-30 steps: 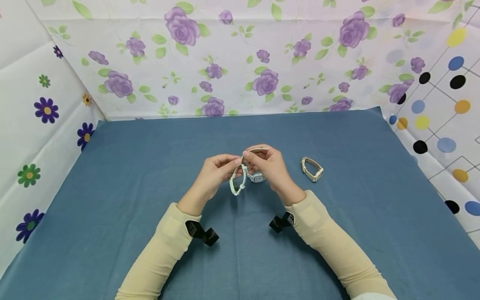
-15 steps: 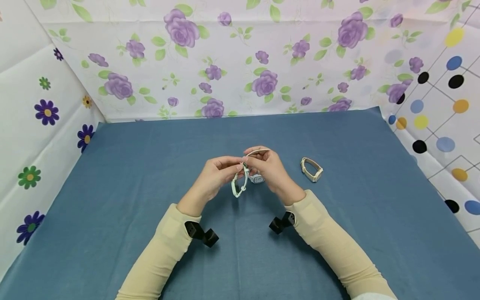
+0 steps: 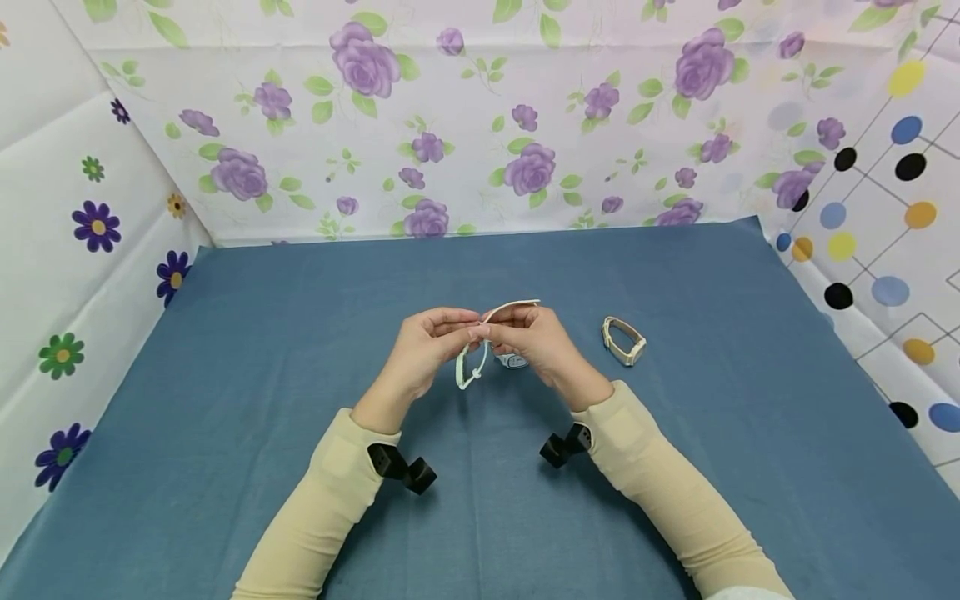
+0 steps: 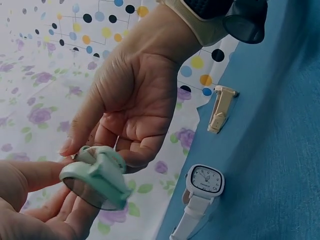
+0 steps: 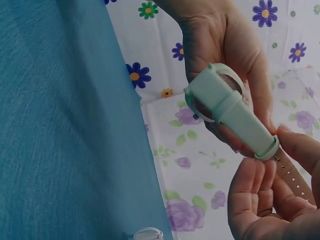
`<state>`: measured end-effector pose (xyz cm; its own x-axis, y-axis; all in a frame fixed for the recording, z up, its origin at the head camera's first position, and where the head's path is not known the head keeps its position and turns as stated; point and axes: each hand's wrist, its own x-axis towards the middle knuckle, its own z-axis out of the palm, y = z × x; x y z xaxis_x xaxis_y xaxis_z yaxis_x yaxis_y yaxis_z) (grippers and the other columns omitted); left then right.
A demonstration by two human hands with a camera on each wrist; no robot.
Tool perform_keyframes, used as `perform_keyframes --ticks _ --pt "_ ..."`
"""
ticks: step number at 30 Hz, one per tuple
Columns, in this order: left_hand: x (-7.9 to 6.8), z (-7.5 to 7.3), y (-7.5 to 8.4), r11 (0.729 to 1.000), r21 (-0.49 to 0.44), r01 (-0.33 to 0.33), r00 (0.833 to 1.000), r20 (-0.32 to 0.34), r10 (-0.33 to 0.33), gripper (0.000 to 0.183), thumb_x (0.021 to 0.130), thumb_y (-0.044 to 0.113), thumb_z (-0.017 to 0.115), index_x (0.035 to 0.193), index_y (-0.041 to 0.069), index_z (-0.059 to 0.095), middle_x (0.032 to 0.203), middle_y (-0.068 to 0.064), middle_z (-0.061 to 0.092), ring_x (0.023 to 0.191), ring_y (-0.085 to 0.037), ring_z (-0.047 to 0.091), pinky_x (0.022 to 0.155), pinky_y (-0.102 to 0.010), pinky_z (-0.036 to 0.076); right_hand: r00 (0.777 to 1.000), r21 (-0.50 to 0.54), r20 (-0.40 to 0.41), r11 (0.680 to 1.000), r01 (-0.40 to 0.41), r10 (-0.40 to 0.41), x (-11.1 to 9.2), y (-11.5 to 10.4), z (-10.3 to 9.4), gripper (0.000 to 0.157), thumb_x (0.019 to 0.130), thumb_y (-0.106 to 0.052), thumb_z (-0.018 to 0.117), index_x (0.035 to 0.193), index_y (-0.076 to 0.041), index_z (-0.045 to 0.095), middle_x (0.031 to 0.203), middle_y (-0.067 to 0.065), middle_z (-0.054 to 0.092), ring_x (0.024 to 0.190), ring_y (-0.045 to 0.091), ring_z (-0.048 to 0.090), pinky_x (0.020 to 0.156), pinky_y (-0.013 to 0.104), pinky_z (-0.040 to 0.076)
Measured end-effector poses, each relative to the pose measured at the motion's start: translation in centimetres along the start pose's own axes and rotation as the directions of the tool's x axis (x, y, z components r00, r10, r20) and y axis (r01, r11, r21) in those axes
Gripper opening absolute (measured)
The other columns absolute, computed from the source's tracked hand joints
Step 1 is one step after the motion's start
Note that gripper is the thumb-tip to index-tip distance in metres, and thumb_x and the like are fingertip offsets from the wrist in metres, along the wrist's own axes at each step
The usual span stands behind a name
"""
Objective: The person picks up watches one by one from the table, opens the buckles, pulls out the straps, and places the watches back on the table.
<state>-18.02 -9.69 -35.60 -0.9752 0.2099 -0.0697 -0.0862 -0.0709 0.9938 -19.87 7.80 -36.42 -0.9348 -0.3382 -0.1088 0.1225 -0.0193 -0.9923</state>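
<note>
Both hands work on one mint green wristwatch [image 3: 462, 372] above the cloth. My left hand [image 3: 427, 352] pinches its strap between thumb and fingers, and the looped part hangs below the fingertips. Close against it, my right hand [image 3: 534, 337] pinches the strap near the buckle end. A free strap end with a tan underside and a row of holes [image 5: 295, 181] sticks out past the right fingers. In the right wrist view the round case is seen from behind the band, its dial hidden.
A white wristwatch [image 4: 206, 179] with a squarish dial lies on the blue cloth [image 3: 337, 283] just beyond the hands, mostly hidden in the head view. A beige wristwatch [image 3: 624, 341] lies to the right. Flowered and dotted sheets [image 3: 450, 108] enclose the cloth's far and side edges.
The right fingertips have shifted slightly down along the strap and closer to the left ones. The hanging loop has tilted a little, and the white watch is more covered by the right hand.
</note>
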Motion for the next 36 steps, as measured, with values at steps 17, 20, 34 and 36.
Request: perform_keyframes --ticks 17,20,34,36 --pt "-0.03 -0.18 -0.37 0.99 0.136 -0.026 1.0 0.018 0.024 0.028 0.089 -0.007 0.058 0.117 -0.012 0.061 0.105 -0.013 0.07 0.082 -0.001 0.065 0.076 -0.02 0.055 0.997 -0.005 -0.008 0.997 -0.075 0.075 0.06 -0.11 -0.21 0.017 0.088 -0.004 0.065 0.102 0.007 0.063 0.085 0.005 0.066 0.072 0.014 0.068 0.084 0.045 0.056" --pt "-0.14 0.0 -0.3 0.989 0.144 -0.033 0.999 0.026 0.03 0.029 0.088 -0.009 0.058 0.117 -0.012 0.061 0.118 -0.023 0.063 0.085 -0.003 0.065 0.078 -0.022 0.055 0.996 -0.011 -0.008 0.996 -0.083 0.083 0.06 -0.08 -0.17 0.017 0.088 -0.005 0.067 0.101 0.005 0.063 0.084 0.004 0.065 0.072 0.014 0.067 0.087 0.049 0.053" --pt "-0.4 0.27 0.05 0.975 0.211 -0.068 0.996 0.069 0.055 0.029 0.089 -0.008 0.058 0.118 -0.008 0.063 0.12 -0.023 0.062 0.092 -0.012 0.066 0.081 -0.031 0.056 0.996 -0.046 -0.011 0.995 -0.089 0.089 -0.03 0.0 -0.17 0.027 0.088 -0.006 0.066 0.11 0.009 0.064 0.087 0.002 0.068 0.079 0.018 0.068 0.072 0.028 0.058" --pt "-0.48 0.24 0.1 0.97 0.231 -0.077 0.995 0.082 0.059 0.029 0.09 -0.007 0.058 0.118 -0.007 0.063 0.12 -0.023 0.062 0.093 -0.015 0.066 0.083 -0.037 0.056 0.996 -0.055 -0.014 0.995 -0.088 0.087 -0.01 -0.03 -0.15 0.027 0.089 -0.006 0.065 0.111 0.009 0.064 0.086 0.002 0.068 0.075 0.014 0.067 0.071 0.027 0.058"
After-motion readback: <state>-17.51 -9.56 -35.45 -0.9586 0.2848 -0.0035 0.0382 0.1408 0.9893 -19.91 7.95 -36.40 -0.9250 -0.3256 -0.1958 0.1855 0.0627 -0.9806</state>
